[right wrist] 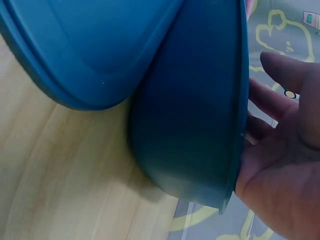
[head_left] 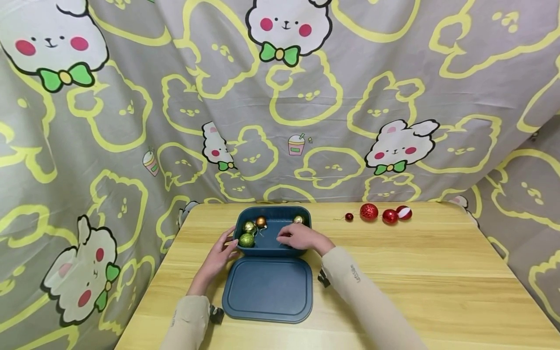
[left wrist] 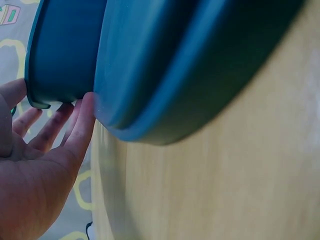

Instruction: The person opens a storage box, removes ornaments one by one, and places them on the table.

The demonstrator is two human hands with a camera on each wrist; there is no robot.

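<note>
A dark blue rectangular box (head_left: 273,252) stands on the table with its top uncovered. My left hand (head_left: 220,253) holds its front left corner, thumb at the rim and fingers against the outer wall (left wrist: 62,55). My right hand (head_left: 302,237) reaches over the front right rim, fingers bent and pointing down inside. In the right wrist view its thumb (right wrist: 282,70) stands apart from the other fingers, and no held thing shows between them. Inside the box lie a glittery green bauble (head_left: 246,240), a shiny gold-green one (head_left: 249,227), a small orange one (head_left: 261,222) and a gold one (head_left: 299,219).
The matching blue lid (head_left: 268,289) lies flat in front of the box. Toward the table's back right rest red baubles: a small dark one (head_left: 349,217), a patterned one (head_left: 369,212), a shiny one (head_left: 390,216) and a red-white one (head_left: 404,212). A patterned curtain (head_left: 323,165) hangs behind the table.
</note>
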